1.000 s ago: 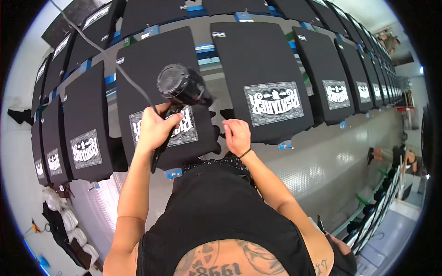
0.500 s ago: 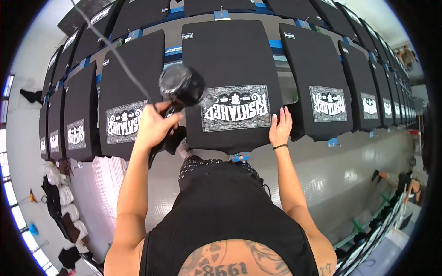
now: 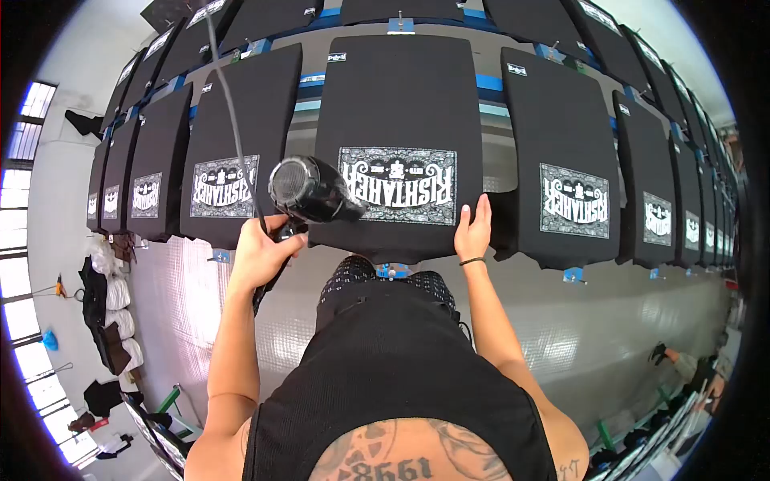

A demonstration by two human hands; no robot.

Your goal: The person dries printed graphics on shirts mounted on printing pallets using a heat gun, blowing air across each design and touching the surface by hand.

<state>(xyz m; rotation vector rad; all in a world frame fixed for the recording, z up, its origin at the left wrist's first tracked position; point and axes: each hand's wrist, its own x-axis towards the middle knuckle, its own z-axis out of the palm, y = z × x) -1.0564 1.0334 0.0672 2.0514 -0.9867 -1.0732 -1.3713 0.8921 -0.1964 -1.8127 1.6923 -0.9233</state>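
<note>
My left hand [image 3: 265,252] is wrapped round the handle of a black hair dryer [image 3: 309,191]. Its nozzle points right, at the left part of a white print [image 3: 399,186] on a black shirt [image 3: 399,96]. That shirt lies stretched over a flat board in front of me. With fingers stretched out, my right hand [image 3: 473,228] lies at the shirt's lower right edge, beside the print. From the dryer a grey cord [image 3: 230,104] runs up to the top of the view.
More printed black shirts on boards stand in rows, one to the left [image 3: 241,128] and one to the right [image 3: 561,144]. A blue clamp [image 3: 392,271] sits below the middle board. Dark clothes and white bundles [image 3: 119,309] are at left. Another person [image 3: 706,377] is far right.
The hair dryer has turned and dropped lower, its nozzle now at the print's left side. My right hand has slid slightly down and left along the edge. The whole view has shifted.
</note>
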